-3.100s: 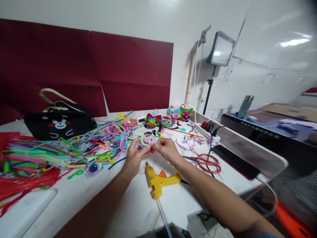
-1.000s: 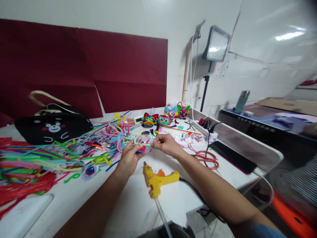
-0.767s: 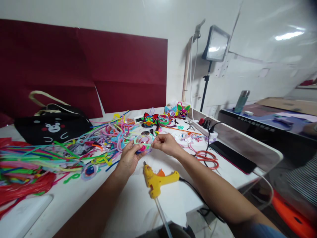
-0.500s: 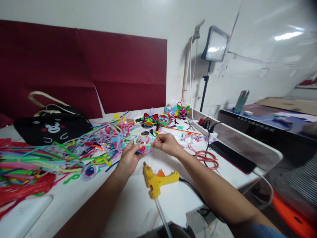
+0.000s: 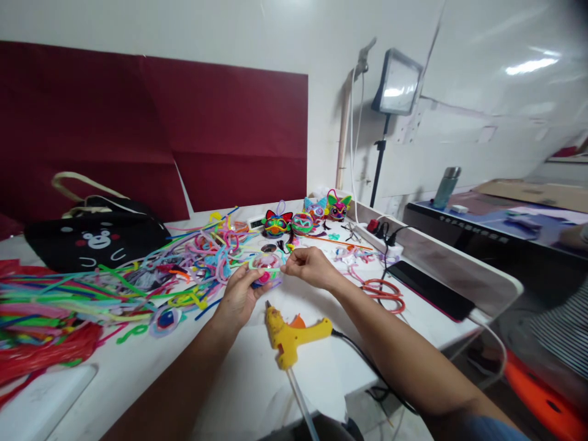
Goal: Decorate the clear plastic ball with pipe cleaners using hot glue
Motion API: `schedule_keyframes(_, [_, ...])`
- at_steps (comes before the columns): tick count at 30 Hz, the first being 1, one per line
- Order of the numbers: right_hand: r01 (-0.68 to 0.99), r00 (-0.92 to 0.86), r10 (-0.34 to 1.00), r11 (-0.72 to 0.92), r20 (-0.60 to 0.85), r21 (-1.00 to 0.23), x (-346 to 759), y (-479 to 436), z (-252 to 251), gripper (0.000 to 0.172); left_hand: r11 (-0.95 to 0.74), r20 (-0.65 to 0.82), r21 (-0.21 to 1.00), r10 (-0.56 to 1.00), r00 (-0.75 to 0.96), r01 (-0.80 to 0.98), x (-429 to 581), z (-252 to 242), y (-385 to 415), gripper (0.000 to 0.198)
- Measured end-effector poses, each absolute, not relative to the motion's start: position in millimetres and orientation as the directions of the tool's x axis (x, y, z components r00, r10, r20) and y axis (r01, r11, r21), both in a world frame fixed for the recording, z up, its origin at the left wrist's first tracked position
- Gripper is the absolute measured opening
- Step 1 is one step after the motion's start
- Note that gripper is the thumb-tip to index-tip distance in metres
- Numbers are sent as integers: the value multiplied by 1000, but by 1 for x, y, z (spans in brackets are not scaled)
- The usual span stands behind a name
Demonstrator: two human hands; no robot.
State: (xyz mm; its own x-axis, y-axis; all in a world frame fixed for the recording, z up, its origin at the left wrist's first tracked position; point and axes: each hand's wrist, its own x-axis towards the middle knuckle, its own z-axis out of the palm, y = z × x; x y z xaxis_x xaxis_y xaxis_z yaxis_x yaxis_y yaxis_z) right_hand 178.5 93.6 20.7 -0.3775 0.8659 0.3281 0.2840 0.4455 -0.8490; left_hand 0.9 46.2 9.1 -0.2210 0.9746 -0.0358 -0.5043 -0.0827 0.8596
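Observation:
My left hand is closed around the left side of a clear ball with pink and blue pieces on its lower part. A pale green pipe cleaner runs across the front of the ball. My right hand pinches the right end of that pipe cleaner at the ball's edge. Just below the hands, a yellow hot glue gun lies on the table, its nozzle toward the ball and a clear glue stick out of its back.
Piles of coloured pipe cleaners and a black bag cover the left. Finished-looking animal balls sit at the back. Orange-handled scissors, a phone and a power strip lie on the right. A cable trails from the glue gun.
Both hands keep almost the same place and grip on the ball and pipe cleaner. The view has shifted very slightly.

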Motion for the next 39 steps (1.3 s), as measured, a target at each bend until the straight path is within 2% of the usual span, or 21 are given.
schedule_keyframes(18, [187,-411,866,386,285,-903,178,94,20,21,-72,-24,891,979,-204,-449,2,9,44,30])
schedule_keyframes(26, [301,-397,842,495,365,-815,180,91,22,16,-132,57,919,977,-207,-372,4,10,42,37])
schedule_keyframes(39, [451,-382,801,596,460,-664,177,86,28,14,-155,76,921,971,-226,-356,6,12,39,39])
